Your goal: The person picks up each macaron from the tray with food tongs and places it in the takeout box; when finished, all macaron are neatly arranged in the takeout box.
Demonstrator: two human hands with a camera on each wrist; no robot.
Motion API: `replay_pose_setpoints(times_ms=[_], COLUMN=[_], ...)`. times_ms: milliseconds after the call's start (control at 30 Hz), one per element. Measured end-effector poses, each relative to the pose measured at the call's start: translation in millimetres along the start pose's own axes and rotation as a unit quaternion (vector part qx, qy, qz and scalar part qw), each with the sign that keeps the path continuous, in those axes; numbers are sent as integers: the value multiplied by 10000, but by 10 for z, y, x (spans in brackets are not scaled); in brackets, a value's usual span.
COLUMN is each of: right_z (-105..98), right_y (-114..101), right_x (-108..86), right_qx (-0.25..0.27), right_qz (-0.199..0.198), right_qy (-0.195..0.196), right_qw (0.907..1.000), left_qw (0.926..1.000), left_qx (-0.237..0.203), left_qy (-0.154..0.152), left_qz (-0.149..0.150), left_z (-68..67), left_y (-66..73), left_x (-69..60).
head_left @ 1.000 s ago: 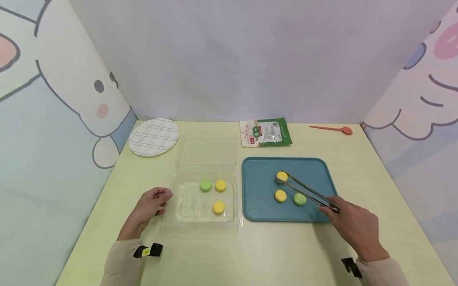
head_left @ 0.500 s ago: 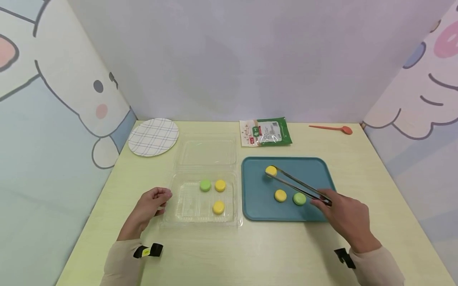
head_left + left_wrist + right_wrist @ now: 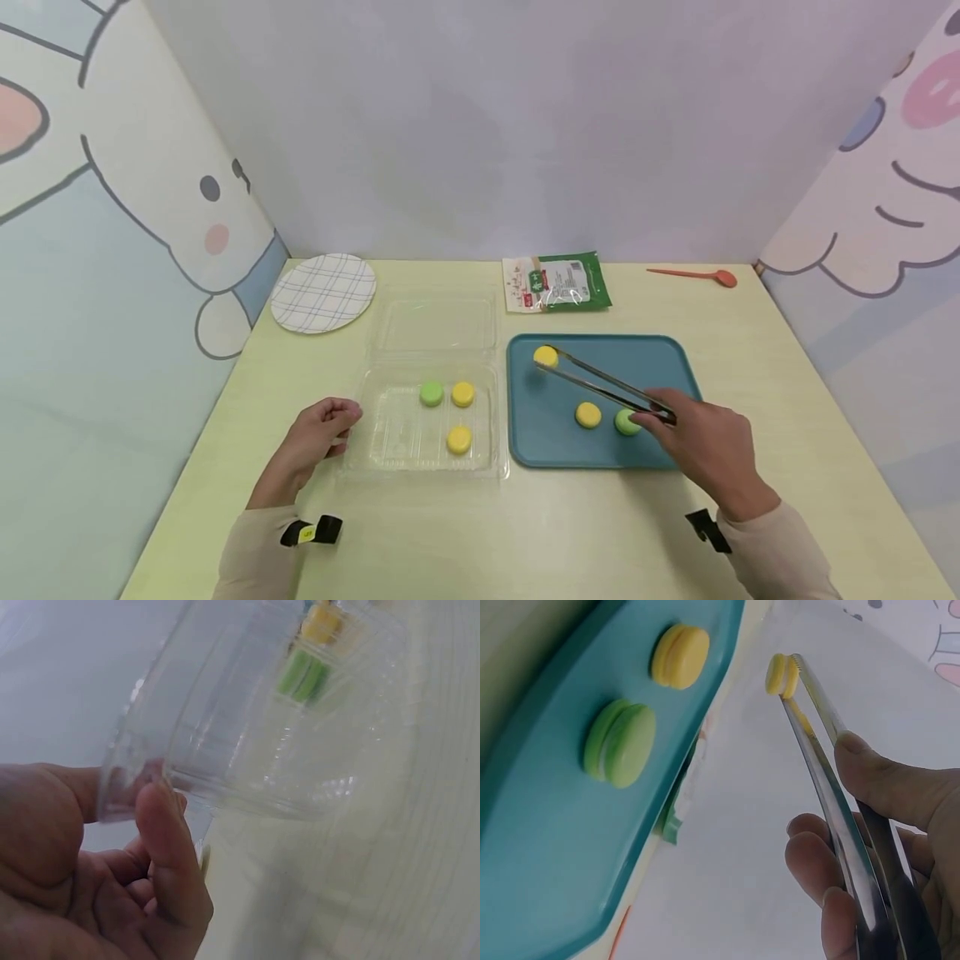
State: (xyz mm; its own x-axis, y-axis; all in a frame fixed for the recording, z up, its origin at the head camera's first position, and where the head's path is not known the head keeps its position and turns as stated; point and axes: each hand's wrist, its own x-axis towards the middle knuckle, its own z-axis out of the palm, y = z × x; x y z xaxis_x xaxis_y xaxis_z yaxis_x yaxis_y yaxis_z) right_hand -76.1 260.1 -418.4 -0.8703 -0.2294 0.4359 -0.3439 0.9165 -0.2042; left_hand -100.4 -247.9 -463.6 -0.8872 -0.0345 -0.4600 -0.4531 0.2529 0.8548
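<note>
My right hand (image 3: 708,446) grips metal tongs (image 3: 836,814). Between the tong tips is a yellow macaron (image 3: 781,676), held above the left part of the blue tray (image 3: 645,362). Below it on the tray lie another yellow macaron (image 3: 588,415) and a green macaron (image 3: 620,742), the latter partly covered by my right hand in the head view. At the left, my left hand (image 3: 317,433) pinches the rim of a clear plastic container (image 3: 225,712) between thumb and finger. Inside that container sit a green macaron (image 3: 431,393) and two yellow macarons (image 3: 460,439). Its hinged lid (image 3: 435,323) lies folded back.
A checked plate (image 3: 322,293) stands at the back left of the table (image 3: 450,542). Behind the tray lies a green and white packet (image 3: 557,283), with a red spoon (image 3: 693,275) farther right. Walls border the table at the back and both sides.
My right hand has moved left with the tongs, carrying the yellow macaron from the middle of the tray toward its left side. My left hand stays at the container's rim.
</note>
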Motion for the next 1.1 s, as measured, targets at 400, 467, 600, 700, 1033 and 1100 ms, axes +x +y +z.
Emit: replay_pose_setpoints(times_ms=[400,467,600,700,1033,1100], right_z=[74,89,119,144,245,267], right_y=[-146,-177,-242,-293,-408,-426], right_x=[114,139,186,218,268,265], right_qx=[200,208,244,295,438,409], right_qz=[-376,-479,-626,-738,-966,-1037], right_qy=[117,141,187,185,207,230], right_qw=[9990,9985,9976,9967,9941,9935], left_qw=[9999,9999,9999,9999,10000,10000], left_qx=[32,34,62,74,17,16], left_qy=[52,65,92,101,59,56], left_qz=[-101,-97,-24,6,42,36], left_z=[26,29,25,21,15,10], left_y=[-49,-53,-40,-24,1,-2], left_x=[-18,-23,-16,-8,-11,-13])
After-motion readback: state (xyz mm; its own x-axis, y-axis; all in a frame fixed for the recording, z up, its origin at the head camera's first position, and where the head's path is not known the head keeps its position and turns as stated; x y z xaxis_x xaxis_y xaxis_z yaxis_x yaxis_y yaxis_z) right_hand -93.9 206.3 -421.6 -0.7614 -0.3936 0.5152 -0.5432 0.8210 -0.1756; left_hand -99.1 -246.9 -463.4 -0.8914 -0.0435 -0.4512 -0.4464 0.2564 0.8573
